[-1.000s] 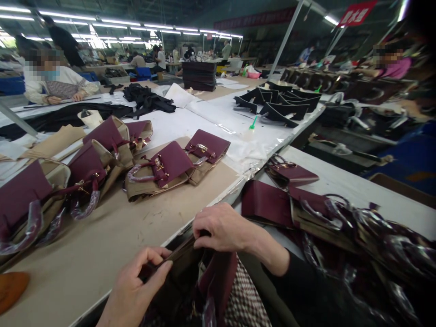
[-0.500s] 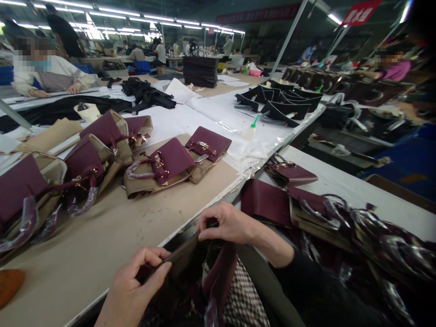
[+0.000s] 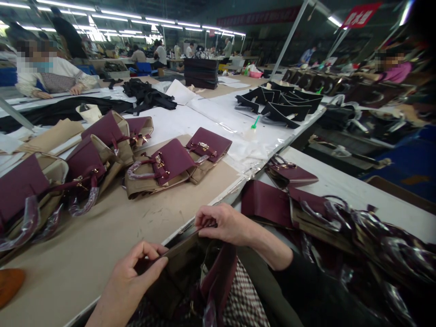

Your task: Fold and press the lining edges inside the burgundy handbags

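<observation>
A burgundy handbag (image 3: 218,277) with a brown lining lies open in my lap, over a checked cloth (image 3: 243,295). My left hand (image 3: 131,277) pinches the near-left part of its upper edge between thumb and fingers. Farther along that same edge, my right hand (image 3: 221,222) grips it with curled fingers. The edge runs stretched between both hands. Plastic film covers a handle at the bottom of the view, and the bag's lower part is in shadow.
Several burgundy handbags (image 3: 173,161) stand on the brown-papered table (image 3: 143,222) to the left. More bags (image 3: 316,204) are heaped at my right. Black bag pieces (image 3: 284,104) and a green-tipped bottle (image 3: 254,125) sit farther back. A person (image 3: 51,75) works across the table.
My left hand has shifted slightly left and up with the bag's edge. The right hand keeps its hold, its fingers curled a little tighter.
</observation>
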`<state>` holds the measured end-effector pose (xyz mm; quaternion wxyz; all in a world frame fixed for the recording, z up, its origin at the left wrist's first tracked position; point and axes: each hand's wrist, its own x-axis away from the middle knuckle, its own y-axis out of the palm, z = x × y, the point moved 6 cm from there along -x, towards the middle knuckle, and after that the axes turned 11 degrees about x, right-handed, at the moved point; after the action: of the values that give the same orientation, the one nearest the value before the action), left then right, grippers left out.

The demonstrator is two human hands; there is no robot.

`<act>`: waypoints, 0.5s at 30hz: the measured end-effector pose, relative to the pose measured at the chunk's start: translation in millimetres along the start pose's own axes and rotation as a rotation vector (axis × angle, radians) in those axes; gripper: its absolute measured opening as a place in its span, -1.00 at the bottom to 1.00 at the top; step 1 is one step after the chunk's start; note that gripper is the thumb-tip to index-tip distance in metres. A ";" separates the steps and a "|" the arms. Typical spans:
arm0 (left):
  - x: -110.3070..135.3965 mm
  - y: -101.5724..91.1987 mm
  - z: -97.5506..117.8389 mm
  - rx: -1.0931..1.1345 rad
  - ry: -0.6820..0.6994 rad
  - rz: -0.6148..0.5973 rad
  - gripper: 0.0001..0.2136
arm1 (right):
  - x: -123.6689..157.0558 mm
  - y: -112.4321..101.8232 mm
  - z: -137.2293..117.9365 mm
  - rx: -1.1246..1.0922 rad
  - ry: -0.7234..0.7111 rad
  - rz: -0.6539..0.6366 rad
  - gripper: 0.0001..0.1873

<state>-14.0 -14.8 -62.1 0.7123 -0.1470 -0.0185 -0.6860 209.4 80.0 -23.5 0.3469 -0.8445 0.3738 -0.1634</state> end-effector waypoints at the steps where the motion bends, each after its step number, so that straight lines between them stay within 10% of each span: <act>1: -1.5 0.1 0.0 0.006 -0.013 -0.016 -0.68 | 0.0 0.3 0.6 -0.015 -0.004 -0.003 -0.82; 15: -40.4 38.6 47.7 -0.325 0.025 -0.578 -0.72 | -7.4 2.2 -1.1 -0.020 -0.008 -0.005 -0.74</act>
<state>29.9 36.2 -32.7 0.4557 -0.2392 0.0591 -0.8553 202.7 83.9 -24.4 0.3396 -0.8495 0.3718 -0.1574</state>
